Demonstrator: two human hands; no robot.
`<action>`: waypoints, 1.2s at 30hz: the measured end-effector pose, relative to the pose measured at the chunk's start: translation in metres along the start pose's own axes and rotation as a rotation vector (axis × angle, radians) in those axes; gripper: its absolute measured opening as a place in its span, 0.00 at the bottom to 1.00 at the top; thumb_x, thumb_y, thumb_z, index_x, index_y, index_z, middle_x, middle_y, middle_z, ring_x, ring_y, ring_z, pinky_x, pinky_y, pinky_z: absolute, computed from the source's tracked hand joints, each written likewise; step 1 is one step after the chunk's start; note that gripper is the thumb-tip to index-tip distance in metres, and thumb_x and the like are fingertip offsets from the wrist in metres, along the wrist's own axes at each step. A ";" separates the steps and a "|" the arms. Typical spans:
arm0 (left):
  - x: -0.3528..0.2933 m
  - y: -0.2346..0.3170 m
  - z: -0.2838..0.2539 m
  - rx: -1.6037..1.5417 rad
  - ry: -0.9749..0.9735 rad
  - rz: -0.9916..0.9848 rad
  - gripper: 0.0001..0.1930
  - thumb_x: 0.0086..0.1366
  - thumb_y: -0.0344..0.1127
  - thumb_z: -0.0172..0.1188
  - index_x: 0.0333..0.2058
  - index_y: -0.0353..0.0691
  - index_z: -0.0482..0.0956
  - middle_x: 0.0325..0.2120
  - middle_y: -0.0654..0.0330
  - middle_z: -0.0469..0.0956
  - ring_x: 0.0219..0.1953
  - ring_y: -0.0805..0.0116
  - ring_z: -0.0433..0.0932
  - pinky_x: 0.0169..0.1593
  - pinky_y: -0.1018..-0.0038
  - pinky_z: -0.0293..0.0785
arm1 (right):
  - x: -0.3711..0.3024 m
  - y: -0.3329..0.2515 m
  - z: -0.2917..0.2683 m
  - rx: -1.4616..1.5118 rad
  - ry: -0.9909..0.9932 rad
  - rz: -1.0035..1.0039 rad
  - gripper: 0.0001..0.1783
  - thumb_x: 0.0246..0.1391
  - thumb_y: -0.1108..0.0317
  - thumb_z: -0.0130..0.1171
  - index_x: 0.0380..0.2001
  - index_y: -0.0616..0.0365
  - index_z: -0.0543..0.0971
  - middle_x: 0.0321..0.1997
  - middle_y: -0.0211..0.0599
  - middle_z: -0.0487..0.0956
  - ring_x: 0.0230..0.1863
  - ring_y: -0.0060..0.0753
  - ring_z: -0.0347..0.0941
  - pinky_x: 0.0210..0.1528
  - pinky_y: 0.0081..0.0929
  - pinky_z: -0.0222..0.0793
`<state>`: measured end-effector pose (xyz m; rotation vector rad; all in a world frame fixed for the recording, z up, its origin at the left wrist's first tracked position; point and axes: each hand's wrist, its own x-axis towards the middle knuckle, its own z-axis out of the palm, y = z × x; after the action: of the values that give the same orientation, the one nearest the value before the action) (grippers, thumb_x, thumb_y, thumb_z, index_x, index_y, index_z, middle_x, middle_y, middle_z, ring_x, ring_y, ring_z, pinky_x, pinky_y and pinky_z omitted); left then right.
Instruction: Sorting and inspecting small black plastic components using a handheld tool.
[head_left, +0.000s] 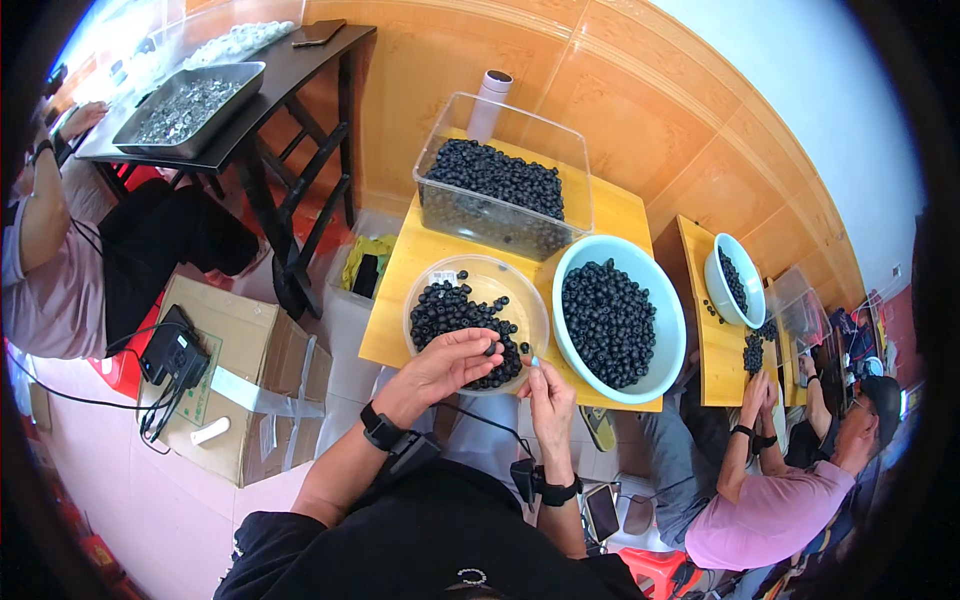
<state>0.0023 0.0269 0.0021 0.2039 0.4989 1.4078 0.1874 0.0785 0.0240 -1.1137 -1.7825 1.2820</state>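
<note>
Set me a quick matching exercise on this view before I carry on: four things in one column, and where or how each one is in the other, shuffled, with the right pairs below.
Things
1. Left hand
2. Pale flask
3. Large light-blue basin
4. Cardboard box

Places and states
A. Low down, left of the yellow table
B. Holding a small black piece
C. Directly right of the round clear tray
D. At the far side of the rectangular clear bin

Pairs: 1-B, 2-D, 3-C, 4-A
</note>
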 end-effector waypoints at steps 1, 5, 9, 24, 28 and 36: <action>0.000 0.000 -0.001 -0.010 0.009 0.007 0.11 0.63 0.30 0.55 0.44 0.35 0.73 0.38 0.57 0.77 0.38 0.69 0.78 0.40 0.80 0.78 | 0.001 -0.002 0.001 0.000 -0.002 0.000 0.15 0.58 0.66 0.51 0.42 0.65 0.78 0.17 0.27 0.71 0.21 0.16 0.65 0.25 0.17 0.60; 0.005 -0.004 -0.002 -0.075 -0.018 0.021 0.11 0.63 0.30 0.56 0.45 0.38 0.73 0.37 0.58 0.77 0.34 0.74 0.77 0.38 0.83 0.76 | 0.003 -0.002 0.003 0.020 0.013 -0.040 0.14 0.57 0.67 0.52 0.42 0.65 0.78 0.17 0.27 0.72 0.21 0.16 0.66 0.25 0.18 0.61; 0.006 -0.006 0.003 -0.121 -0.034 0.005 0.11 0.62 0.29 0.56 0.44 0.37 0.73 0.37 0.58 0.77 0.33 0.75 0.76 0.39 0.83 0.77 | 0.003 0.000 0.002 -0.016 0.018 -0.089 0.14 0.57 0.67 0.53 0.41 0.66 0.78 0.17 0.29 0.72 0.22 0.17 0.67 0.25 0.19 0.62; 0.001 -0.005 0.005 -0.092 -0.100 -0.043 0.10 0.61 0.27 0.57 0.42 0.35 0.75 0.34 0.59 0.78 0.34 0.72 0.79 0.40 0.80 0.79 | 0.006 -0.035 -0.008 -0.299 -0.105 -0.402 0.10 0.52 0.68 0.58 0.35 0.64 0.79 0.30 0.46 0.80 0.25 0.41 0.76 0.26 0.29 0.69; 0.001 -0.005 0.008 -0.095 -0.106 -0.047 0.10 0.61 0.26 0.57 0.41 0.35 0.75 0.33 0.59 0.78 0.32 0.74 0.79 0.39 0.81 0.78 | 0.010 -0.039 -0.010 -0.385 -0.156 -0.411 0.10 0.51 0.67 0.58 0.33 0.62 0.79 0.29 0.44 0.79 0.22 0.41 0.75 0.23 0.30 0.67; 0.000 -0.004 0.005 -0.084 -0.126 -0.037 0.09 0.61 0.26 0.57 0.41 0.35 0.75 0.32 0.60 0.78 0.33 0.74 0.79 0.39 0.81 0.79 | 0.011 -0.037 -0.009 -0.369 -0.138 -0.437 0.09 0.50 0.66 0.59 0.32 0.61 0.79 0.26 0.42 0.79 0.18 0.39 0.73 0.22 0.29 0.66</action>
<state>0.0081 0.0272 0.0045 0.2130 0.3370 1.3675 0.1818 0.0860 0.0625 -0.7646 -2.2745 0.8041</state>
